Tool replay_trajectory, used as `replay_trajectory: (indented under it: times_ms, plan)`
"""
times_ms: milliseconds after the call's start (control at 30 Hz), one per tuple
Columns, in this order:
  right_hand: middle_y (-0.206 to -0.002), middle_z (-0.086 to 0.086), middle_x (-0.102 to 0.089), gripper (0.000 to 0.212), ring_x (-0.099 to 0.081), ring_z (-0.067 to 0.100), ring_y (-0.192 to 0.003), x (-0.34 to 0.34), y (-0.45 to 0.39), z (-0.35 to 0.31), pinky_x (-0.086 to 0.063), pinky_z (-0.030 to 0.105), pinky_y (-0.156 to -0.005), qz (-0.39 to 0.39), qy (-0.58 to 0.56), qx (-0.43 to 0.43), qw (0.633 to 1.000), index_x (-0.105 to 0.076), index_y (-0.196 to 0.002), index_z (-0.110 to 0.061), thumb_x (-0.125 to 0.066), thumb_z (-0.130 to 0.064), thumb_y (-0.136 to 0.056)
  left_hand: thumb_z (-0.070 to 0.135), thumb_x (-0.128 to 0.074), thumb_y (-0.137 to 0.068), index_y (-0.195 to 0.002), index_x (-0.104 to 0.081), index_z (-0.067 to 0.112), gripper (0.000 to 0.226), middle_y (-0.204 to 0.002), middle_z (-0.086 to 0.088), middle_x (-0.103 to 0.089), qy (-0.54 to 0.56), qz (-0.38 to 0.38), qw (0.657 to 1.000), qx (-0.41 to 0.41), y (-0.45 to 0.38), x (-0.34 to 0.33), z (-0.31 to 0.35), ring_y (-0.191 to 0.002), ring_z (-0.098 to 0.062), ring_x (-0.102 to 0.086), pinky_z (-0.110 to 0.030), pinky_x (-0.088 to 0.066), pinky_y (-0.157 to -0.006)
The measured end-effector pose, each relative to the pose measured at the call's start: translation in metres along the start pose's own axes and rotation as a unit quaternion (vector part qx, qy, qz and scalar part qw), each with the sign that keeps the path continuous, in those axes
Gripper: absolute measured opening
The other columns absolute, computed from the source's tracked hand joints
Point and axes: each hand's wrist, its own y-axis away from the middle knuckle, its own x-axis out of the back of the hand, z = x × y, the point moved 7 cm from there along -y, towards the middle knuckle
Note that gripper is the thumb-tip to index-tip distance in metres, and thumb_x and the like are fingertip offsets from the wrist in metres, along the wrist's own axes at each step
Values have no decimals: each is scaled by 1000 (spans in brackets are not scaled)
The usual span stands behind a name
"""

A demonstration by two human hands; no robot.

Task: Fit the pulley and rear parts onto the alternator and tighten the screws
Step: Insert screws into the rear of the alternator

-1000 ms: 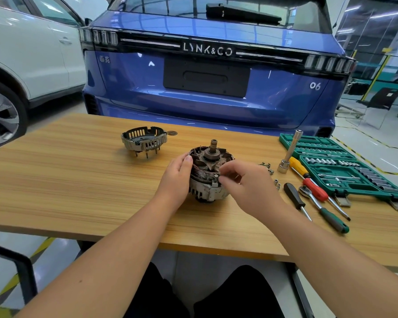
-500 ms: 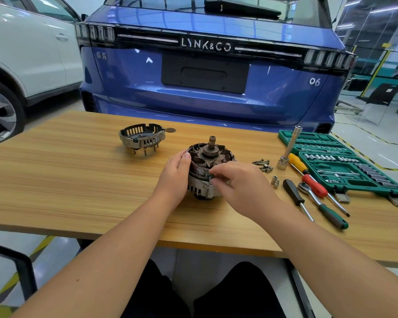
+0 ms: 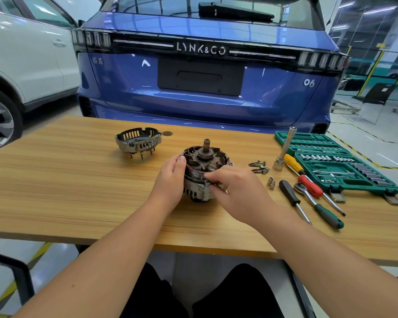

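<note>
The alternator stands on the wooden table with its shaft pointing up and its copper windings exposed. My left hand rests against its left side with straight fingers. My right hand reaches across its near right side, and the fingertips pinch at the rim of the alternator. What lies under those fingertips is hidden. The slotted rear cover sits apart at the back left, with a small round washer beside it. Several loose screws lie to the right of the alternator.
Right of the screws stand a socket extension, two small sockets, a black screwdriver, a yellow and red screwdriver, a green-handled ratchet and an open green socket set. A blue car is parked behind the table.
My right hand has slid a little leftward and lower along the alternator's near rim. My left hand stays against the left side.
</note>
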Motion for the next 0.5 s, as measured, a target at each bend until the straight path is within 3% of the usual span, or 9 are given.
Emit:
replay_trajectory:
  times_ms: [100,233,300,400,500]
  plan:
    - [-106,-6,-75,31,-67,7,-95,3,3,7,-51,14,-82,1,-41,-19,999,-71,-125,-18,-67,-16,-95,52,-31,-103,-151,-42,28,55,-149,5,-47,-12,4,1000,-4,0,1,-1,-137,-11,-40,-42,-35,-116]
    - [-96,-12,-70,29,-65,3,-81,25,-1,44,-47,8,-68,43,-76,-98,991,-69,-126,-19,-62,-21,-98,51,-32,-105,-150,-40,31,50,-149,11,-46,-39,-2,999,-26,2,4,1,-133,-4,-39,-33,-35,-111]
    - [-104,-7,-70,28,-60,5,-87,30,-12,80,-41,10,-68,28,-35,-165,985,-69,-126,-19,-58,-22,-100,53,-34,-104,-149,-43,31,50,-145,12,-49,-67,-4,997,-28,3,8,1,-130,-4,-42,-33,-37,-109]
    - [-112,0,-68,30,-60,11,-86,24,-24,145,-47,20,-64,-52,33,-299,952,-65,-128,-18,-53,-19,-102,63,-30,-97,-132,-55,32,53,-122,12,-62,-147,13,989,-32,3,16,5,-115,-12,-57,-50,-47,-102]
    - [-111,10,-67,29,-64,25,-95,18,-22,201,-58,34,-79,-112,61,-409,904,-67,-123,-10,-52,-9,-99,61,-24,-96,-113,-59,31,49,-107,16,-60,-171,58,980,-81,4,22,13,-103,-7,-54,-47,-46,-97]
